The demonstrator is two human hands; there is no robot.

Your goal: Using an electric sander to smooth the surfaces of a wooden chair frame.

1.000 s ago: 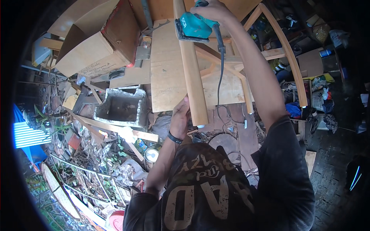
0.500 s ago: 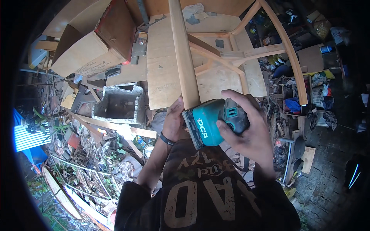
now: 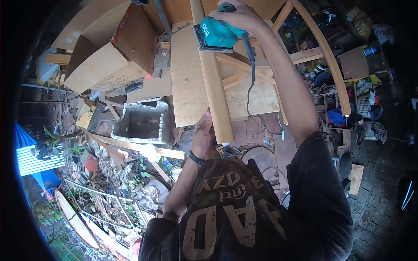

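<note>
With the right hand (image 3: 239, 15) clenched on the teal palm sander (image 3: 216, 35) at the far end of the wooden post (image 3: 213, 82) and the left hand (image 3: 203, 137) grasping its near end (unclamped), the post may roll, or the black cord (image 3: 251, 74) snag.

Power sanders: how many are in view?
1. The teal sander sits on the far end of the wooden post, under the right hand. Clutter may hide others.

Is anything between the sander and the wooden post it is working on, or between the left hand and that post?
Nothing visible. The right hand presses the teal sander directly on the wooden post; the left hand grips the post's near end.
</note>
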